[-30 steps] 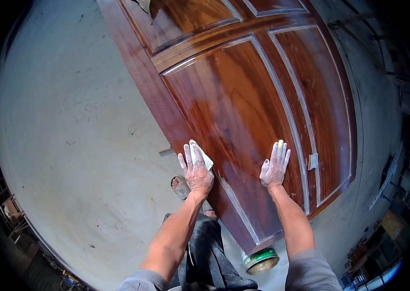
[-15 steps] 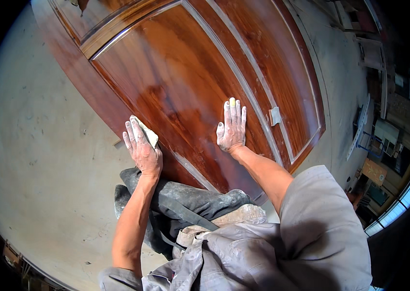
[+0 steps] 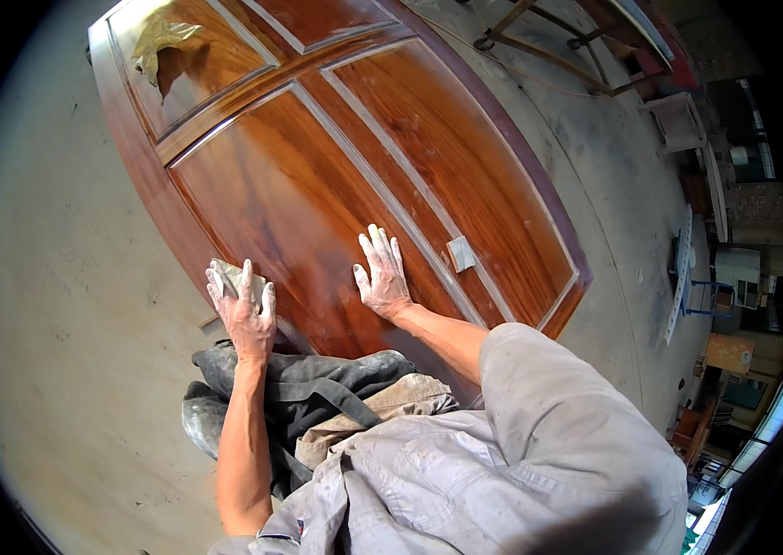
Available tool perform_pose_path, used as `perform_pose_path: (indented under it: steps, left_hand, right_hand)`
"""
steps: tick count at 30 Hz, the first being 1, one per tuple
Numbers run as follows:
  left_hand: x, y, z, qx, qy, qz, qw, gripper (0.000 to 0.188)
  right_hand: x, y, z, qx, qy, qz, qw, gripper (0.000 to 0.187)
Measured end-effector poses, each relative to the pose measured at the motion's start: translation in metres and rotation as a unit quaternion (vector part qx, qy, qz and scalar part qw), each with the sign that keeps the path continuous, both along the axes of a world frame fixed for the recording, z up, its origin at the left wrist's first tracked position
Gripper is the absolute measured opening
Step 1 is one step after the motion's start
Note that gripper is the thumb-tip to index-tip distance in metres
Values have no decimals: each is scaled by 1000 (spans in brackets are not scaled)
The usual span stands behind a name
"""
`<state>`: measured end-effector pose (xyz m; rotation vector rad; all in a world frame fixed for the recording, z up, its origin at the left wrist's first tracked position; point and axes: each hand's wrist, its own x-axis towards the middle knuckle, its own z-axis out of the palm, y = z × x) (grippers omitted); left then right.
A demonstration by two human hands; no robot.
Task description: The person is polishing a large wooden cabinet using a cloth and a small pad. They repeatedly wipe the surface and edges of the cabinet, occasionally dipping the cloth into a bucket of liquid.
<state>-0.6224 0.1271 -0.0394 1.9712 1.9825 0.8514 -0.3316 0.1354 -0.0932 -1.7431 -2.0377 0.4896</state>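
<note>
Left hand (image 3: 247, 322): fingers and thumb, closer together half a second ago, now spread at the pale pad (image 3: 231, 275) by the left edge of the panelled wooden door (image 3: 271, 194) ahead, suggesting a grip change; pinching cannot be confirmed. Right hand (image 3: 384, 285) rests, fingers parted, on the door

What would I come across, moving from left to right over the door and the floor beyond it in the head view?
Crumpled yellowish sheet → left hand → right hand → small pale square piece → long pale strip → orange-brown panel.
</note>
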Motion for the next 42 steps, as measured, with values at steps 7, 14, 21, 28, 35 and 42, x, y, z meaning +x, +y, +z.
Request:
perform_pose_path:
  steps: [7,14,21,28,35,42]
  left_hand:
    - [34,-63,35,-35,-171,47,983,28]
    - [92,-78,64,-109,-341,17,934,28]
    - [105,-67,96,-220,-359,28,906,30]
    - [87,-66,102,-263,-553,63,788,31]
    - [81,-81,89,-228,-606,99,756,24]
    - [66,-88,79,-193,-624,125,747,24]
  right_hand:
    - [156,-5,38,6,-56,-375,925,50]
    - [195,-11,8,-75,-8,-282,957,27]
    - [69,0,73,-171,409,-112,889,15]
    - [7,-5,124,-260,416,119,863,10]
    - [-17,9,138,-200,334,208,897,11]
    - [-37,19,135,-439,409,135,789,15]
